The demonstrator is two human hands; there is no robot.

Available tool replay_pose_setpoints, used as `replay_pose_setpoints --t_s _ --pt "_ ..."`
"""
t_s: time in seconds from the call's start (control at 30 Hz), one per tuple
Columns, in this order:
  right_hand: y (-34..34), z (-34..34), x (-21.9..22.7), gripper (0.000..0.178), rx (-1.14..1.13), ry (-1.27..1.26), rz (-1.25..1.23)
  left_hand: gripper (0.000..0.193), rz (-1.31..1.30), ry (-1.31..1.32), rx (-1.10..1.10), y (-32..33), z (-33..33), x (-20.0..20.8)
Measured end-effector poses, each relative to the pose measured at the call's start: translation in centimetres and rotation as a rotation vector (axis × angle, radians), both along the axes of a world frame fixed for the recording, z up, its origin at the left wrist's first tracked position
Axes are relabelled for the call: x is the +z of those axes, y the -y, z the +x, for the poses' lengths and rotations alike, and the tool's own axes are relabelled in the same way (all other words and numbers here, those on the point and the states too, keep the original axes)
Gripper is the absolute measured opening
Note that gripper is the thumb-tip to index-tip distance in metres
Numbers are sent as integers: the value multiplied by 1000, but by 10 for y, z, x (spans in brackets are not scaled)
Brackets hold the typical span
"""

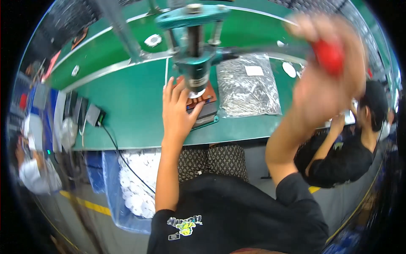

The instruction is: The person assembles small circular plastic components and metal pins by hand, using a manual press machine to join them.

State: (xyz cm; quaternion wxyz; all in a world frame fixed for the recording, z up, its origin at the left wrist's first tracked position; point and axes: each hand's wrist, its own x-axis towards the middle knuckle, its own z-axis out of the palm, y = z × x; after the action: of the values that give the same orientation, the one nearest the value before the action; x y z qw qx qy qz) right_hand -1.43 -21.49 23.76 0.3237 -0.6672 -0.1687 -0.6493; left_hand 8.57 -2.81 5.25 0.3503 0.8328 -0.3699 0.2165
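A teal hand press [192, 55] stands over the green table, its ram down close to a small white part [197, 93]. That part sits on an orange-brown fixture block [210, 94] above a dark base [206, 114]. My left hand [178, 106] lies against the fixture's left side, fingers outstretched and thumb apart, touching the block near the white part. Some fingertips are partly hidden beside the ram. Smeared by motion, my right hand [325, 84] is wrapped round the red ball knob [329, 57] at the end of the press lever [270, 50].
Right of the press lies a clear bag of small metal pins [247, 91]. A grey box [94, 115] with a black cable sits at left. Below the table, a blue-lined bin [111, 190] holds many white discs. Another person [351, 148] sits at right.
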Motion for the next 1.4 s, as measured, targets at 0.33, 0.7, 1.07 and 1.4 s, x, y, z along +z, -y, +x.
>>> replay_pose_setpoints --t_s 0.33,0.7,1.07,1.4 --pt "-33 -82 -94 54 642 -242 270 58 -65 63 -47 -1 -3 -11" --pt "-74 -42 -143 27 212 -619 -24 33 -373 -384 119 -59 -99 28" --pt "-77 -89 -214 48 71 -863 51 41 -429 -536 101 -139 -128 6" --pt "153 -80 -229 37 -714 -729 404 62 614 -528 920 -454 -101 -320"
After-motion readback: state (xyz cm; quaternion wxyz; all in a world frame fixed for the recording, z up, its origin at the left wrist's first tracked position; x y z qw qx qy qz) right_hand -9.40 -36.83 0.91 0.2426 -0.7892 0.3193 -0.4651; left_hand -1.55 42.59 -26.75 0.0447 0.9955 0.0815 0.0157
